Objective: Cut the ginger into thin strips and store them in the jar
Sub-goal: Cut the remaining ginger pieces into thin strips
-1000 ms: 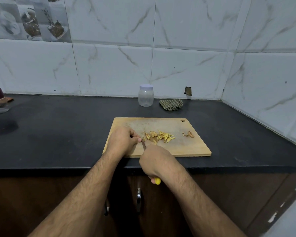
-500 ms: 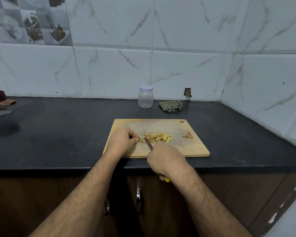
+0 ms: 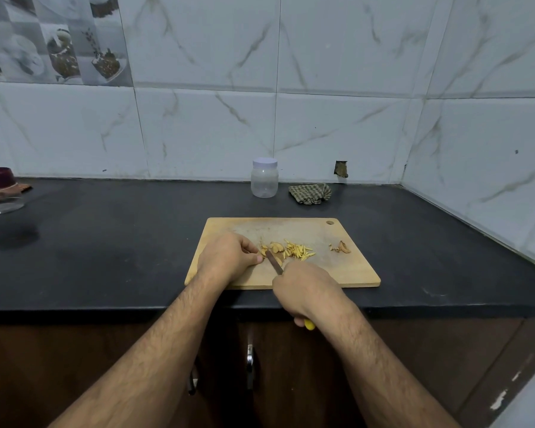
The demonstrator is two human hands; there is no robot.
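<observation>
Slicing step: left hand (image 3: pixel 229 256) pinches pale yellow ginger slices (image 3: pixel 271 249) on the wooden cutting board (image 3: pixel 352 270). Right hand (image 3: pixel 306 288) grips the yellow-handled knife (image 3: pixel 274 262). Next, short even cuts clear of those fingertips.

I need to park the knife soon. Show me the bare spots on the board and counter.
Free: the cutting board between the ginger strips and the peel scraps; the counter left of the board. Crowded: behind the board, jar and cloth.

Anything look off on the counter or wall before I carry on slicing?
One oddity: a hole broken in the wall tile, right of the jar. The jar is capped and empty; a cloth lies crumpled beside it. A few scraps sit apart on the board. Nothing spilled.
</observation>
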